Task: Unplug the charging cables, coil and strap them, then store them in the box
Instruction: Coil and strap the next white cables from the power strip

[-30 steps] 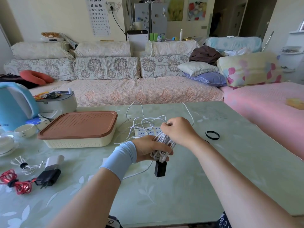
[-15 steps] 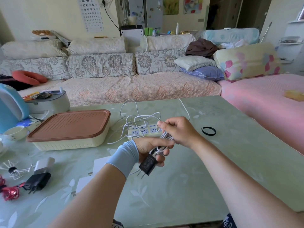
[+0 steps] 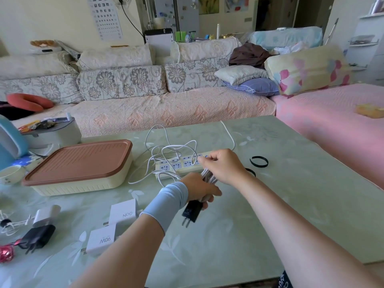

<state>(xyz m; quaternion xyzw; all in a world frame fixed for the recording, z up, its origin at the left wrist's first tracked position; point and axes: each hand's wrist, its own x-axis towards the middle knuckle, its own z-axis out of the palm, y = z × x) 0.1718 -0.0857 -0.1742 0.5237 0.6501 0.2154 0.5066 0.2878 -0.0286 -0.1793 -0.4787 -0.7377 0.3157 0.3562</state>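
My left hand (image 3: 200, 190) grips a bundle of coiled white cable (image 3: 208, 177), with its black plug adapter (image 3: 192, 210) hanging below the fingers. My right hand (image 3: 223, 165) pinches the upper end of the same coil, just above the left hand. Behind both hands lies a white power strip (image 3: 176, 165) with loose white cables (image 3: 166, 152) looped over it. The cream storage box (image 3: 83, 185) with its brown lid on stands to the left. A black strap (image 3: 259, 161) lies on the table to the right of my right hand.
Two white chargers (image 3: 122, 212) (image 3: 101, 241) lie near my left forearm. A black plug (image 3: 38, 238), a white plug (image 3: 44, 215) and a red cable (image 3: 6, 253) sit at the left edge. A blue kettle (image 3: 10, 142) and a sofa (image 3: 166, 113) stand beyond the green table (image 3: 291, 204).
The black adapter has swung from tilted to hanging lower under my left hand. My right hand has shifted a little up the coil. The view has tilted down, showing two white chargers.
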